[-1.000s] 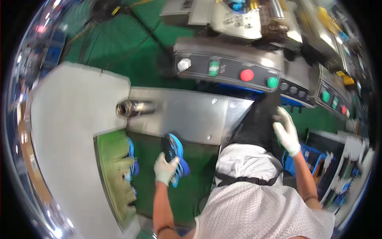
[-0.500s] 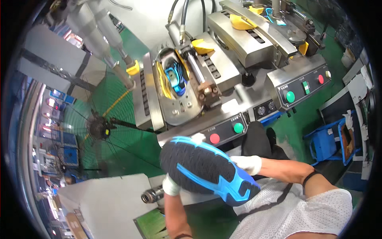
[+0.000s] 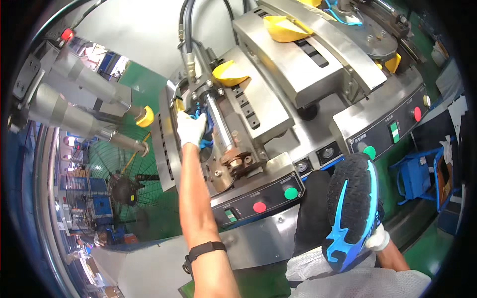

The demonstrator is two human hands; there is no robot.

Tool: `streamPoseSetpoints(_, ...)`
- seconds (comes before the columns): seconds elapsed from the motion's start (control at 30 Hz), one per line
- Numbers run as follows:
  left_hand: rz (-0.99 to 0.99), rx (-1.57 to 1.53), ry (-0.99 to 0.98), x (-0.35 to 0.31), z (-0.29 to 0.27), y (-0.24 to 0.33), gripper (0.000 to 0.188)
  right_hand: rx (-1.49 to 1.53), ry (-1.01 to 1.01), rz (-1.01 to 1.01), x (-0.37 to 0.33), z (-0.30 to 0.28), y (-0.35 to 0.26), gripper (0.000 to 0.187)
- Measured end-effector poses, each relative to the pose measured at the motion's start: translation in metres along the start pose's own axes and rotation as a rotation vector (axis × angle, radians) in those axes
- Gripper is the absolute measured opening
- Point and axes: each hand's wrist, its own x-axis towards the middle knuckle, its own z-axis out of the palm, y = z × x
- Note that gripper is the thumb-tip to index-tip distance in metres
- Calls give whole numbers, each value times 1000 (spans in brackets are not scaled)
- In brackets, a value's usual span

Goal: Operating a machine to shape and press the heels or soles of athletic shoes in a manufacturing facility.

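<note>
While gloved: ridged black-blue shoe sole (image 3: 352,211).

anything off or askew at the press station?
Nothing stands out. The left hand reaches into the near press bay onto a blue shoe seated there. The right hand holds a black-and-blue shoe sole-up. No spills or visible damage on the machine.
</note>
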Motion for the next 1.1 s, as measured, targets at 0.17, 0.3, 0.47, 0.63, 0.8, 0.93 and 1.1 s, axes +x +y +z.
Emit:
streamPoseSetpoints(0.17,78,-5,-35,32,-40,-23,63,31,83,62,18,18,-1,120)
streamPoseSetpoints(0.3,162,-220,198,-8,-114,-55,70,28,55,41,26,6,20,112)
streamPoseSetpoints(0.47,98,-564,245,-179,-186,-34,54,-134,146,-118,52,43,18,96)
streamPoseSetpoints(0.63,-99,-668,185,-371,-196,-94,53,-267,95,-46,87,105,-7,72)
streamPoseSetpoints(0.8,-264,-569,-42,-514,-142,-165,59,-443,-37,-39,177,236,-43,47)
streamPoseSetpoints(0.93,-369,-304,-164,-564,-87,-200,63,-624,-80,77,318,275,-45,36)
streamPoseSetpoints(1.1,-296,-343,-114,-602,-54,-227,70,-1225,128,-7,462,302,1,34)
